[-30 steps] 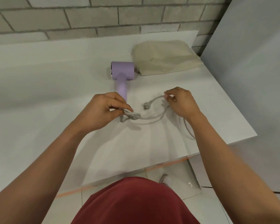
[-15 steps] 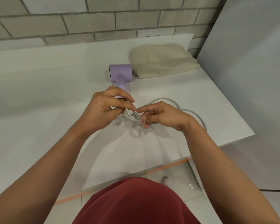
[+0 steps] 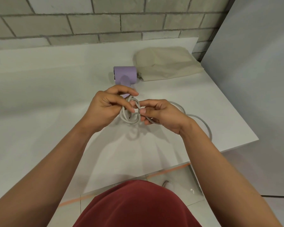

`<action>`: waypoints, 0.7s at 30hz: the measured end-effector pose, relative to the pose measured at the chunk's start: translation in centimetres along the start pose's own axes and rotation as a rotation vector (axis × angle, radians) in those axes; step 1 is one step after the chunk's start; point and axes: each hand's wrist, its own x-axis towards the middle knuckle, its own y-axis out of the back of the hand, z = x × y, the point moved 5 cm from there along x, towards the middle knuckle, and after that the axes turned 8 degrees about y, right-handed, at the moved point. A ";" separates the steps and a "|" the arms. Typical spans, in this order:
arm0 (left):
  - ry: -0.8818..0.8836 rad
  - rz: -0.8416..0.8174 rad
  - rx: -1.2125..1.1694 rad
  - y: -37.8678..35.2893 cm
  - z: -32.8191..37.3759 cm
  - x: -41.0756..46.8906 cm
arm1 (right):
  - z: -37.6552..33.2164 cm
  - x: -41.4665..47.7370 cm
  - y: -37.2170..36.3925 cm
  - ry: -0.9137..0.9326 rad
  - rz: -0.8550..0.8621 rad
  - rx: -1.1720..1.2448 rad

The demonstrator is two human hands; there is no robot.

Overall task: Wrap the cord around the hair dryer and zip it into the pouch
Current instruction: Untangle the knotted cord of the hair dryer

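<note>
Left hand (image 3: 108, 107) grips cord (image 3: 129, 115) coils just below dryer (image 3: 125, 75); right hand (image 3: 161, 115) pinches the loose run (slack trailing right). Keep loops tight, feed evenly.

Dark red garment (image 3: 134, 205) over torso; forearms (image 3: 56, 161) bare, unsleeved; pale shoe toe (image 3: 168, 185) on tiled floor

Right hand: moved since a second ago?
Yes. The right hand moved left, toward the hair dryer handle, and now meets the left hand at the cord loops.
</note>
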 end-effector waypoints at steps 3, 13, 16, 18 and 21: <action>0.090 -0.069 0.049 0.5 -0.7 0.2 | 0.1 0.0 0.2 -0.022 0.042 -0.092; 0.594 0.025 -0.084 1.6 -1.2 0.7 | 0.6 0.3 -0.6 -0.022 0.120 -0.344; 0.526 0.009 0.262 1.4 -1.3 1.2 | 0.5 0.7 -0.8 0.004 0.127 -0.390; 0.540 -0.017 0.374 1.3 -1.6 1.5 | 0.5 1.0 -0.7 0.017 0.138 -0.401; 0.608 -0.069 0.423 1.2 -1.9 1.6 | 0.4 1.0 -0.4 0.042 0.177 -0.389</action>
